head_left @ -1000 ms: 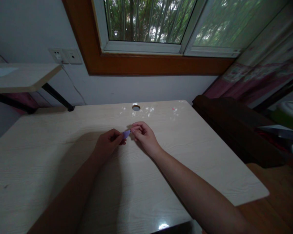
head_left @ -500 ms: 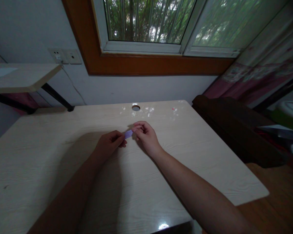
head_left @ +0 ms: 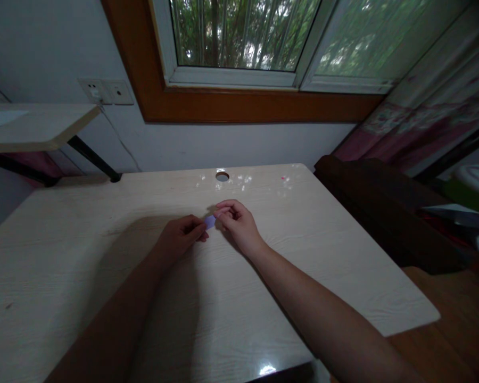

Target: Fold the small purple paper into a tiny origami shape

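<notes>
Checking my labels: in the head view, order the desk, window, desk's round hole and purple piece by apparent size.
1. Desk
2. Window
Unranked: round hole and purple piece look too alike; left fingers partly cover the piece.

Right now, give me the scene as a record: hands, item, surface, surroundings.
left hand: pinches the slip
right hand: at the slip's other end, exact grip too small to tell
slip: purple, small, material unclear
desk: pale, wood-grained
hole: in the desk, beyond the hands
shelf: far left, black legs
window: beyond the desk, greenery outside
</notes>
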`<state>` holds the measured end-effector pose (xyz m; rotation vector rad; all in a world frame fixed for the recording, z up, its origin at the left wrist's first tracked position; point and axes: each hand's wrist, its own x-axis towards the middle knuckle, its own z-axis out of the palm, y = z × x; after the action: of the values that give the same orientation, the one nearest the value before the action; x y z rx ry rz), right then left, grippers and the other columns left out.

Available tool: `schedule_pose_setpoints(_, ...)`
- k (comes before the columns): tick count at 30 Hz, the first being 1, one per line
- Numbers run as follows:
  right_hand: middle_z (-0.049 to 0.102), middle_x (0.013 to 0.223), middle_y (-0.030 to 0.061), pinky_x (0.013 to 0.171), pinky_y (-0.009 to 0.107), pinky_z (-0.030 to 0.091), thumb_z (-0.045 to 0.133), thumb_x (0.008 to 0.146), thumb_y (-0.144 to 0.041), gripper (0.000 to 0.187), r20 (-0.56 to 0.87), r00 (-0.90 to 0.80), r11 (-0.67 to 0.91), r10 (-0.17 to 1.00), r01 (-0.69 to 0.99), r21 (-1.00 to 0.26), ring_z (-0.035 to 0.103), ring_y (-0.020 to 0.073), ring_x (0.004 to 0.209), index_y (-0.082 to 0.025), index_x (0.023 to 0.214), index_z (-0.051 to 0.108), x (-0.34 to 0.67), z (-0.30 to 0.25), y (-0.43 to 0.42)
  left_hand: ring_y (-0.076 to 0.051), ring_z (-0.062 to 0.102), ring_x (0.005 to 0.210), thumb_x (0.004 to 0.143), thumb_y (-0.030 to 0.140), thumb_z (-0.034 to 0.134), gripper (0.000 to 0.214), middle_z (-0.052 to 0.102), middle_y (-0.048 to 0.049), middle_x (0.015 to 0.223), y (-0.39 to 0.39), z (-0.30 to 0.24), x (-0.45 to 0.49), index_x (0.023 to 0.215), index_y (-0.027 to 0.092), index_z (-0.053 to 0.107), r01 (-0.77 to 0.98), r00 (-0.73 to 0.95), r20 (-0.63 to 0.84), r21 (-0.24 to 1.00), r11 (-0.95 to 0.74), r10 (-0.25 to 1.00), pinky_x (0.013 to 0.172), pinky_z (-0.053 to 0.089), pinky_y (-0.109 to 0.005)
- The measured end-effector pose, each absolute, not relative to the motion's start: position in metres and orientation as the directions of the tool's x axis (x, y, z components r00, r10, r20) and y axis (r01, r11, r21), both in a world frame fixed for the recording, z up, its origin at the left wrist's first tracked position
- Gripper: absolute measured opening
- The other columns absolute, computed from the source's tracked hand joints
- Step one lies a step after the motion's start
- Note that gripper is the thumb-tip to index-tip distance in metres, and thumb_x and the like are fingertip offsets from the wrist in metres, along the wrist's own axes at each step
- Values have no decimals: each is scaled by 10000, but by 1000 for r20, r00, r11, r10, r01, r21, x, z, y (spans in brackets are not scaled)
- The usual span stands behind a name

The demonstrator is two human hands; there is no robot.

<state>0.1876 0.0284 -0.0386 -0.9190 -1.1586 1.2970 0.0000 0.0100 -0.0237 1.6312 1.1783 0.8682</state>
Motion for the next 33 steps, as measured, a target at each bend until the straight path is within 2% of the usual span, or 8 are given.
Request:
schedule_pose_setpoints(6,635,892,-1,509,220,444,726,797,-366,301,167,-139,128,976,-251,-959,495,82,575,-251,1060,634,186,-36,23,-169,680,644,831,440,651,266,723,-24,690,10,-16,0,747,188,666,234,211,-12,971,-39,977,667,548,-280)
schedule_pose_setpoints(10,668,957,16,532,241,470,709,823,-374,264,227,-193,200,954,-149,-968,534,96,592,-263,1054,646,186,-34,20,-161,655,635,838,428,643,263,707,-23,677,10,-12,-3,738,185,662,182,179,-4,983,-29,984,653,528,-271)
schedule_pose_setpoints(14,689,914,20,568,254,464,709,835,-347,213,264,-266,263,927,-39,-964,603,110,612,-249,1023,690,187,-37,21,-150,639,636,848,414,639,254,696,-17,678,11,-16,-6,750,181,662,152,215,-13,988,-20,977,656,508,-260)
schedule_pose_setpoints(21,661,697,-8,575,247,454,720,828,-370,238,234,-276,233,932,-34,-972,612,120,591,-224,1016,709,188,-39,21,-147,636,650,859,405,626,251,692,-11,688,12,-19,-6,760,175,652,158,257,-19,987,-22,966,665,500,-259)
schedule_pose_setpoints(33,672,753,4,601,244,497,712,836,-384,284,196,-327,171,924,-103,-980,605,106,608,-219,1067,697,187,-45,23,-156,636,646,835,421,652,263,691,-17,679,11,-18,-5,753,172,652,159,283,5,986,-52,959,664,507,-273)
